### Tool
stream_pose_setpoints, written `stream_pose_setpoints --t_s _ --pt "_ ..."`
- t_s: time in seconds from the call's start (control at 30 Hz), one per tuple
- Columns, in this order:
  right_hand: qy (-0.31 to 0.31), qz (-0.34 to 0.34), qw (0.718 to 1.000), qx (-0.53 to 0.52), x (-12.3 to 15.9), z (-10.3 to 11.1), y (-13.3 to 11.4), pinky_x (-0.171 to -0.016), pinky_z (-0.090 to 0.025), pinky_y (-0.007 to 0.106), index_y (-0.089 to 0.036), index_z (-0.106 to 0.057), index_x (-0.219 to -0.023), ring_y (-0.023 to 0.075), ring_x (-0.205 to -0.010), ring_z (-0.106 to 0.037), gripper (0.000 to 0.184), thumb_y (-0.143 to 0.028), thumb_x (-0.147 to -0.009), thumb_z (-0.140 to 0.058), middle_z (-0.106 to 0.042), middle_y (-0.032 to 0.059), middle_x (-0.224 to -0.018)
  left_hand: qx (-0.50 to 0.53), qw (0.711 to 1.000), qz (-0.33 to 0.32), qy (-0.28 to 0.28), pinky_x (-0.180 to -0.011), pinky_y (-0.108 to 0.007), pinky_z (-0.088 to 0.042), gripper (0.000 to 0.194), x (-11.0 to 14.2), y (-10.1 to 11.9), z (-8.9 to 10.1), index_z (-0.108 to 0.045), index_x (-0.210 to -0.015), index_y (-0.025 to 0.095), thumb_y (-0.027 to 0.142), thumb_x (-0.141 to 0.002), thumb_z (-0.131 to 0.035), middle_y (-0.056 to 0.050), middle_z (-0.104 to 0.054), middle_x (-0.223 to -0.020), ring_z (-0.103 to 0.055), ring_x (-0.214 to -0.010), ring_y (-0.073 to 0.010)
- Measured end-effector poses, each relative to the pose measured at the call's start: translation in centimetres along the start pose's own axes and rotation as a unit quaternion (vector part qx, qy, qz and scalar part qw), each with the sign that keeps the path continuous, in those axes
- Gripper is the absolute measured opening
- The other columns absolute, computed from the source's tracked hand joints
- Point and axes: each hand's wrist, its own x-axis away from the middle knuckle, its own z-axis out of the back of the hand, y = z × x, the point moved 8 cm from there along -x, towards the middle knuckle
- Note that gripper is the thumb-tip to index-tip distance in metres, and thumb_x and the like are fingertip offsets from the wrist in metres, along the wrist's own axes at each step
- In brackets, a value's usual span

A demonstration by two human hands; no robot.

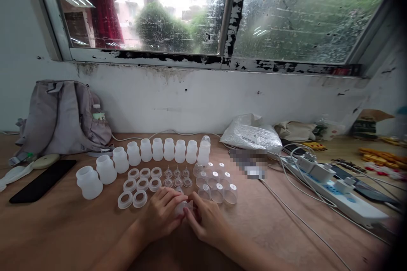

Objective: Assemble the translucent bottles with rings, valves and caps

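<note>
My left hand [164, 209] and my right hand [205, 218] meet at the front of the table, fingers closed around a small translucent part [181, 208]. It looks like a bottle collar ring, mostly covered by my fingers; whether a nipple sits in it I cannot make out. Just beyond my left hand lie several loose collar rings [142, 184]. Clear silicone nipples [177, 172] stand in rows behind my fingers. To the right are several clear domed caps [217, 194]. A curved row of open, frosted baby bottles [157, 149] runs behind, ending in a capped bottle [204, 151].
At left are a grey backpack [60, 114], a black phone-like slab [43, 181] and a pale round object [46, 161]. A silvery bubble bag [251, 133] lies at the back. A white power strip [337, 197] with plugs and trailing cables [295, 216] occupies the right side.
</note>
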Motion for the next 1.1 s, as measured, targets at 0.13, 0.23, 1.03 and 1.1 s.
stream_pose_setpoints --t_s 0.13,0.23,1.03,1.1 --pt "-0.008 -0.004 1.000 -0.015 0.0 -0.4 0.0 -0.049 -0.029 0.020 -0.020 -0.037 -0.075 0.0103 -0.051 -0.046 0.006 -0.024 -0.079 -0.040 -0.048 -0.0031 -0.058 0.003 1.000 -0.014 -0.008 -0.078 -0.034 -0.043 0.031 0.1 0.3 -0.2 -0.048 -0.106 0.019 0.020 -0.075 -0.050 -0.005 -0.059 -0.093 -0.053 -0.085 -0.0179" --pt "-0.005 -0.007 1.000 -0.028 0.1 -0.8 0.1 -0.049 -0.029 0.020 -0.020 -0.035 -0.074 0.0100 -0.051 -0.044 0.007 -0.021 -0.076 -0.042 -0.048 -0.0032 -0.060 0.004 1.000 -0.018 -0.007 -0.078 -0.034 -0.043 0.031 0.1 0.5 -0.2 -0.047 -0.107 0.019 0.021 -0.076 -0.050 -0.005 -0.059 -0.092 -0.053 -0.084 -0.0174" --pt "-0.032 0.005 0.998 -0.060 0.5 -1.9 0.1 -0.049 -0.028 0.020 -0.021 -0.036 -0.072 0.0095 -0.052 -0.043 0.016 -0.010 -0.061 -0.043 -0.047 -0.0043 -0.062 0.016 0.999 -0.025 -0.033 -0.066 -0.031 -0.044 0.016 0.6 0.8 -0.5 -0.047 -0.085 0.017 0.025 -0.071 -0.050 -0.005 -0.054 -0.078 -0.050 -0.072 -0.0169" --pt "-0.046 0.012 0.998 -0.042 0.5 -1.7 -0.1 -0.052 -0.030 0.021 -0.021 -0.040 -0.081 0.0109 -0.056 -0.047 0.023 -0.011 -0.061 -0.043 -0.052 -0.0027 -0.069 0.016 0.997 -0.027 -0.066 -0.069 -0.032 -0.044 0.019 1.0 0.4 -0.3 -0.050 -0.089 0.018 0.027 -0.073 -0.051 -0.005 -0.055 -0.081 -0.051 -0.075 -0.0171"
